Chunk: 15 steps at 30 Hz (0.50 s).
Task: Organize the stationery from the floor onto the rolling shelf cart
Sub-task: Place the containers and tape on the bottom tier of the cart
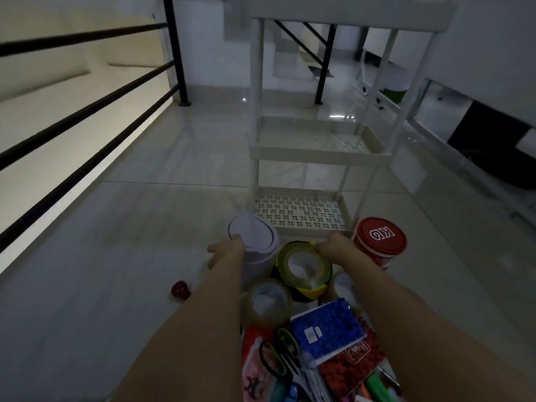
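A white three-tier rolling cart (316, 155) stands on the tiled floor ahead of me. In front of it lies a pile of stationery. My left hand (226, 249) grips the side of a small white bin with a swing lid (255, 236). My right hand (333, 248) holds the far rim of a yellow-and-black tape roll (304, 268). Beside that stands a red-lidded tub (380, 239). Closer to me lie clear tape rolls (266, 303), a blue notebook (327, 329), scissors (278, 358) and markers (374, 384).
A black metal railing (87, 117) runs along the left, with a stairwell beyond it. A small red object (180, 289) sits on the floor left of my arm. A white table frame (464, 117) and dark shapes stand at the right.
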Available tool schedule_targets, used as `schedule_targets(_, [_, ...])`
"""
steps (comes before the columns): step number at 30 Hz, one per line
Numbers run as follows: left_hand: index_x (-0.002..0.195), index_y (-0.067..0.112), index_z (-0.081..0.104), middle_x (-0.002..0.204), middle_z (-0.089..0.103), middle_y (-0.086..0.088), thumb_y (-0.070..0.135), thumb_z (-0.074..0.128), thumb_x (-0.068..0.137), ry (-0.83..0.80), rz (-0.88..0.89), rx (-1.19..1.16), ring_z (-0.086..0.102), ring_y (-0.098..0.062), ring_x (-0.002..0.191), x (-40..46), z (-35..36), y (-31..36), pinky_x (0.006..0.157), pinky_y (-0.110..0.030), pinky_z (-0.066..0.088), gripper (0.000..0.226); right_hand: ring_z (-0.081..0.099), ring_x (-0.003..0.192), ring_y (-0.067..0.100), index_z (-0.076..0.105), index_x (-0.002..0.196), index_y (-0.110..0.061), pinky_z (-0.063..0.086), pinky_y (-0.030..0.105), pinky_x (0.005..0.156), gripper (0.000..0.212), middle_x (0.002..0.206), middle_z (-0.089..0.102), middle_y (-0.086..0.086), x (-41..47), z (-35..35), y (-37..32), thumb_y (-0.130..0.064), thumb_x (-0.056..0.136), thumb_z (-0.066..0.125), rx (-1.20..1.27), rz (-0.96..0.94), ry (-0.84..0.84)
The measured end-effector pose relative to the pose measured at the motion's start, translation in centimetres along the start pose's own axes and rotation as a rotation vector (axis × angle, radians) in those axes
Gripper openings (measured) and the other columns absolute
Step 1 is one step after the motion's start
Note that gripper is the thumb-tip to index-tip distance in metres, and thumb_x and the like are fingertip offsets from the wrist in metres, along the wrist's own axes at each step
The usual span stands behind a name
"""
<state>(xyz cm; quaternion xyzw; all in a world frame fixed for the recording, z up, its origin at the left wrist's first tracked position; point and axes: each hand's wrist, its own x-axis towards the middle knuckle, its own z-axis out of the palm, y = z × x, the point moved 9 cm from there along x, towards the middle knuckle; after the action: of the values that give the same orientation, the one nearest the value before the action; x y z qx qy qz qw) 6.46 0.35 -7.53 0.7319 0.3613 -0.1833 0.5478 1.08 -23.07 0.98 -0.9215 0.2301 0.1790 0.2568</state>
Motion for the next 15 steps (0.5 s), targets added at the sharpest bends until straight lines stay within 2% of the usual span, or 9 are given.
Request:
schedule_targets(2, [0.144, 0.001, 0.014, 0.147, 0.028, -0.023, 0.039, 0.041, 0.094, 0.004, 0.007, -0.075, 0.034, -0.040, 0.131, 0.0, 0.5, -0.3, 0.108, -0.048, 0.034, 0.068, 0.054, 0.104, 0.027, 0.050, 0.122, 0.003, 0.045, 0.031, 0.082, 0.036, 0.122, 0.056, 0.018, 0.0, -0.2, -0.9, -0.020, 0.096, 0.043, -0.001, -0.013, -0.017])
schedule_targets(4, [0.146, 0.003, 0.013, 0.149, 0.027, -0.021, 0.037, 0.038, 0.096, -0.017, 0.056, -0.129, 0.033, -0.040, 0.132, -0.1, 1.5, 0.1, 0.108, -0.049, 0.034, 0.065, 0.049, 0.084, 0.024, 0.048, 0.105, -0.001, 0.039, 0.026, 0.064, 0.022, 0.098, 0.054, 0.016, -0.7, -1.3, -2.2, -0.020, 0.095, 0.044, 0.012, -0.024, -0.010])
schedule_targets(5, [0.147, 0.006, 0.012, 0.150, 0.026, -0.021, 0.036, 0.037, 0.096, -0.022, 0.062, -0.151, 0.032, -0.040, 0.133, -0.4, 1.7, 0.2, 0.108, -0.052, 0.033, 0.064, 0.048, 0.082, 0.025, 0.046, 0.102, -0.003, 0.036, 0.025, 0.059, 0.019, 0.094, 0.051, 0.015, -0.8, -2.4, -2.7, -0.021, 0.095, 0.044, 0.025, -0.028, 0.016])
schedule_targets(6, [0.148, 0.008, 0.012, 0.151, 0.025, -0.020, 0.035, 0.035, 0.097, -0.006, 0.082, -0.165, 0.032, -0.041, 0.133, -0.2, 1.8, 0.3, 0.108, -0.052, 0.033, 0.062, 0.051, 0.088, 0.027, 0.048, 0.106, -0.004, 0.036, 0.024, 0.060, 0.021, 0.099, 0.051, 0.017, -0.6, -3.4, -3.1, -0.022, 0.095, 0.045, 0.018, -0.044, 0.039])
schedule_targets(8, [0.148, 0.008, 0.015, 0.151, 0.025, -0.020, 0.033, 0.028, 0.100, -0.010, 0.113, -0.172, 0.032, -0.039, 0.135, -0.2, 1.9, 0.4, 0.110, -0.049, 0.031, 0.055, 0.050, 0.115, 0.030, 0.047, 0.125, 0.001, 0.040, 0.026, 0.078, 0.038, 0.126, 0.051, 0.019, -1.0, -5.1, -3.9, -0.022, 0.096, 0.044, -0.032, -0.084, 0.106])
schedule_targets(10, [0.148, 0.008, 0.017, 0.152, 0.025, -0.018, 0.030, 0.024, 0.102, 0.005, 0.124, -0.226, 0.030, -0.038, 0.136, -0.2, 1.5, 0.7, 0.112, -0.046, 0.028, 0.052, 0.045, 0.125, 0.033, 0.042, 0.132, 0.002, 0.040, 0.034, 0.098, 0.045, 0.137, 0.045, 0.019, -0.4, -5.4, -3.8, -0.023, 0.095, 0.044, -0.088, -0.095, 0.128])
schedule_targets(11, [0.148, 0.008, 0.017, 0.153, 0.025, -0.018, 0.029, 0.024, 0.102, 0.002, 0.129, -0.243, 0.030, -0.039, 0.136, -0.1, 1.4, 0.9, 0.112, -0.047, 0.028, 0.051, 0.044, 0.125, 0.035, 0.041, 0.132, 0.002, 0.039, 0.042, 0.104, 0.046, 0.138, 0.044, 0.020, 0.0, -5.1, -3.6, -0.024, 0.094, 0.046, -0.116, -0.096, 0.116])
schedule_targets(13, [0.148, 0.011, 0.019, 0.151, 0.027, -0.017, 0.026, 0.029, 0.101, -0.046, 0.115, -0.232, 0.034, -0.040, 0.133, 0.7, 1.5, 1.0, 0.109, -0.052, 0.032, 0.050, 0.044, 0.124, 0.039, 0.039, 0.132, 0.000, 0.037, 0.053, 0.104, 0.051, 0.137, 0.044, 0.020, 0.6, -4.5, -3.1, -0.027, 0.091, 0.049, -0.184, -0.066, 0.070])
schedule_targets(15, [0.144, 0.010, 0.026, 0.147, 0.035, -0.016, 0.022, 0.035, 0.099, -0.086, 0.118, -0.167, 0.041, -0.042, 0.128, 1.9, 1.6, 1.1, 0.102, -0.055, 0.040, 0.048, 0.046, 0.123, 0.036, 0.042, 0.130, 0.002, 0.040, 0.046, 0.103, 0.047, 0.136, 0.046, 0.020, 0.8, -4.6, -3.2, -0.025, 0.092, 0.048, -0.189, -0.063, 0.064])
